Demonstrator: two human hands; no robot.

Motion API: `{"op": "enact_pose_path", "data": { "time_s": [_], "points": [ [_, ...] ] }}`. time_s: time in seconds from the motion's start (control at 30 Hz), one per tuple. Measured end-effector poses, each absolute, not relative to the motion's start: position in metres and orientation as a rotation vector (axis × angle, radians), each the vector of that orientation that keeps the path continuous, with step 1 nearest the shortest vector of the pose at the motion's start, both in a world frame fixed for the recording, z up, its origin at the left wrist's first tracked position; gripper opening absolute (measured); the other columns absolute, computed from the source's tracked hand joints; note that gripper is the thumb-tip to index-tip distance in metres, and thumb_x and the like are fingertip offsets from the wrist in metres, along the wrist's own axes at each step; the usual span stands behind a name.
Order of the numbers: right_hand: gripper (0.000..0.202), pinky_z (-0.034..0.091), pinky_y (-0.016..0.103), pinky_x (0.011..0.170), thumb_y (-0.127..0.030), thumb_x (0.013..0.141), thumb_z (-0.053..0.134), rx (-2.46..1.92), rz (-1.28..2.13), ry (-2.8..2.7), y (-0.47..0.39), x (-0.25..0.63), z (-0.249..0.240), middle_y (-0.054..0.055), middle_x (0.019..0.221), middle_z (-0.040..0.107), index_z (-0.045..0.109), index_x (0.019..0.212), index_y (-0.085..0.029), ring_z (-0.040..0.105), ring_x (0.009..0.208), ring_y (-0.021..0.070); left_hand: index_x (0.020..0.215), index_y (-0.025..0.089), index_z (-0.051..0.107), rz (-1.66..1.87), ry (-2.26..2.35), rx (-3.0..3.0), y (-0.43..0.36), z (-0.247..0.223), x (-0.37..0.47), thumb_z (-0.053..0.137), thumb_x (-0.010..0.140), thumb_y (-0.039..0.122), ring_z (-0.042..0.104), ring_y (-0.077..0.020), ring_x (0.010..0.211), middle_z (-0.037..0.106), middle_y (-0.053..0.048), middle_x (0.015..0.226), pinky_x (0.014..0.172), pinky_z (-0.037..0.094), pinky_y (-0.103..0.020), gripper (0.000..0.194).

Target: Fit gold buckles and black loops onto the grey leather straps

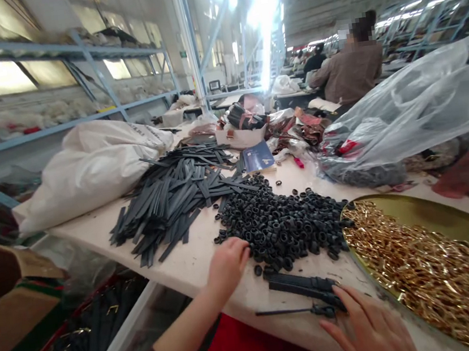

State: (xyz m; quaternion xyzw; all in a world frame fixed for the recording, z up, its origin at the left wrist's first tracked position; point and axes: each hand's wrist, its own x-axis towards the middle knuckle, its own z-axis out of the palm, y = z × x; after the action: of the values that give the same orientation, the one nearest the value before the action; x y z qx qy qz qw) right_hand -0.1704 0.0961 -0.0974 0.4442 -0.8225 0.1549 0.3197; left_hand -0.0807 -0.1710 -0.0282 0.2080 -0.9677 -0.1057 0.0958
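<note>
My left hand (227, 263) is at the near left edge of a heap of small black loops (286, 226). Its fingers are curled together, and whatever is between the fingertips is hidden. Fingers apart, my right hand (367, 321) rests near the table edge, its fingertips at the right ends of a few black straps (301, 285). A thinner black strap (285, 311) lies in front of those, its thicker end close to my right thumb. Flat black strips (176, 191) are piled behind and left of the loops.
A round tray (418, 207) of gold buckles (438, 270) stands at right. White sack (92, 164), blue booklet (258, 156) and clear plastic bag (402, 115) lie farther back. Below left are a cardboard box (16, 316) and a container of black straps (88, 341). A person (351, 64) sits beyond.
</note>
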Motion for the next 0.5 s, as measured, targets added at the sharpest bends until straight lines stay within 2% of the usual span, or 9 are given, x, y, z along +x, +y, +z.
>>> {"op": "enact_pose_path", "data": {
  "time_s": [0.1,0.2,0.37,0.5],
  "points": [
    [0.053,0.039,0.041,0.081,-0.056,0.079,0.044,1.205,0.420,-2.170,0.085,-0.175,-0.105,0.015,0.104,0.061,0.051,0.111,-0.015,0.056,0.090,0.0287,0.103,0.011,0.055,-0.096,-2.791,0.952,-0.245,-0.018,-0.070,0.036,0.086,0.019,0.055,-0.0219,0.098,0.059,-0.014,0.103,0.087,0.040,-0.033,0.027],
    [0.053,0.036,0.043,0.085,-0.055,0.079,0.043,1.173,0.449,-2.260,0.075,-0.180,-0.108,0.016,0.106,0.059,0.051,0.111,-0.014,0.053,0.097,0.0294,0.097,0.008,0.057,0.004,-2.774,1.193,-0.289,-0.019,-0.058,0.042,0.081,0.021,0.058,-0.0270,0.092,0.060,-0.017,0.097,0.078,0.044,-0.037,0.026],
    [0.060,0.034,0.043,0.090,-0.056,0.075,0.050,1.173,0.492,-2.392,0.080,-0.177,-0.099,0.016,0.111,0.057,0.048,0.115,-0.013,0.049,0.104,0.0293,0.086,0.008,0.060,-0.085,-2.828,1.268,-0.295,-0.027,-0.045,0.044,0.076,0.027,0.060,-0.0298,0.084,0.063,-0.017,0.086,0.070,0.044,-0.035,0.026],
    [0.053,0.036,0.043,0.089,-0.051,0.078,0.049,1.074,0.553,-2.481,0.095,-0.176,-0.084,0.015,0.112,0.056,0.047,0.116,-0.013,0.049,0.103,0.0281,0.077,0.008,0.059,-0.253,-2.835,1.119,-0.284,-0.019,-0.038,0.043,0.074,0.026,0.056,-0.0360,0.091,0.060,-0.021,0.089,0.072,0.041,-0.038,0.024]
  ]
}}
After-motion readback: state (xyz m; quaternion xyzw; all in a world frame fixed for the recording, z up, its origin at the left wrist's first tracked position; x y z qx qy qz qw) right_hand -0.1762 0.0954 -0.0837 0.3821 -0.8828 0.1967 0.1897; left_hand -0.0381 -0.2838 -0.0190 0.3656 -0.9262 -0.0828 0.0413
